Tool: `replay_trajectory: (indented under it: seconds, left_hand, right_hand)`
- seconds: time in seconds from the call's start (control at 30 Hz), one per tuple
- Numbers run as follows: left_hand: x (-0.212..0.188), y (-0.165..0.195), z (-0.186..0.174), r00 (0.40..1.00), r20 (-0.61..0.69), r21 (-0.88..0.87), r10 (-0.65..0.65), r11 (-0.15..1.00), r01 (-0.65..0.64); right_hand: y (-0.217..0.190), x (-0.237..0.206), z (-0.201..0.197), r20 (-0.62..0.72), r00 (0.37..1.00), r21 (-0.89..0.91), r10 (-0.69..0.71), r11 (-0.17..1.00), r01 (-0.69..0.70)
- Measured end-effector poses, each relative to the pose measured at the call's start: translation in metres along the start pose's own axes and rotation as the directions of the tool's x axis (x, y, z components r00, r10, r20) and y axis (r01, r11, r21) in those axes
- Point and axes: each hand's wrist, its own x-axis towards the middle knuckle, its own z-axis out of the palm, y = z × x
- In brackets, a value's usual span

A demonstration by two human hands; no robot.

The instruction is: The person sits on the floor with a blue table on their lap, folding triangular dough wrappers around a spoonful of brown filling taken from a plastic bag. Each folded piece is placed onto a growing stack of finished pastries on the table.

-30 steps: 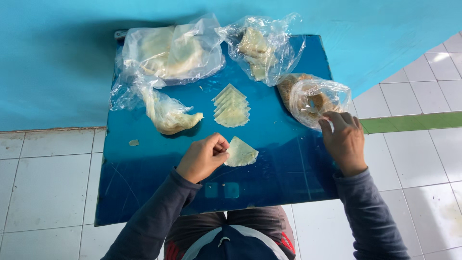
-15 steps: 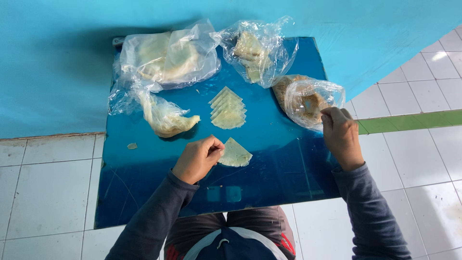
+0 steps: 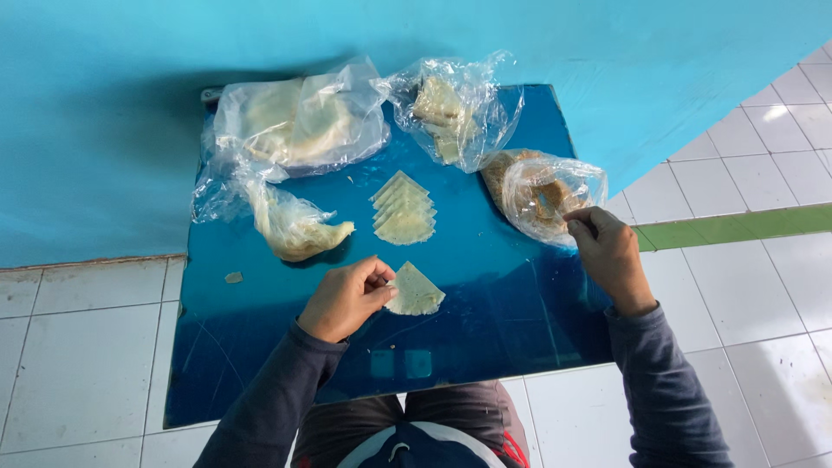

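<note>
We see the left hand (image 3: 347, 296) curled loosely, thumb and fingertips pinching the near corner of a pale triangular folded wrapper (image 3: 414, 292) that lies flat on the blue tabletop (image 3: 485, 260), just right of the knuckles. The right hand (image 3: 608, 251) is closed at its fingertips, pinching the edge of a clear plastic bag (image 3: 542, 191) holding a brownish crumbly filling; the bag sits at the table's right edge, touching the hand. In the middle of the table we note a short overlapping row of folded triangles (image 3: 404, 210), apart from the one in hand. At the far left a large clear bag (image 3: 295, 126) holds pale flat sheets; below it a smaller twisted bag (image 3: 290, 227) contains a pale lump, its end resting on the table. At the far centre another clear bag (image 3: 451, 108) holds pale pieces, kind unclear. A small crumb (image 3: 233, 277) lies near the left edge. Both forearms, in dark grey sleeves, reach forward from the lower frame, the left bent inward, the right angled out to the right.
</note>
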Motion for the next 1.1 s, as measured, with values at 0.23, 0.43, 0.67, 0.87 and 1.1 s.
replay_trajectory:
  seconds: [0.23,0.43,0.67,0.87,1.1]
  left_hand:
    - [0.004,-0.007,0.001,0.999,0.036,0.034,0.007,0.999,-0.008]
    - [0.001,-0.007,0.002,0.999,0.034,0.016,0.007,1.000,-0.007]
    - [0.001,-0.002,-0.001,0.999,0.037,0.001,-0.033,0.999,0.033]
    - [-0.002,0.001,-0.001,1.000,0.010,0.001,0.002,1.000,-0.002]
    - [-0.002,-0.003,0.001,1.000,0.012,-0.007,0.027,1.000,-0.027]
  right_hand:
    - [0.003,-0.005,0.009,-0.033,0.983,-0.127,-0.179,0.977,0.173]
    - [0.008,-0.003,0.007,-0.032,0.996,-0.072,-0.088,0.994,0.085]
    - [0.002,-0.008,-0.017,-0.045,0.999,0.067,0.014,0.998,-0.011]
    - [-0.023,-0.033,-0.037,-0.035,0.999,0.033,-0.028,0.999,0.029]
    - [-0.067,-0.058,0.015,0.296,0.953,0.143,-0.062,0.989,0.020]
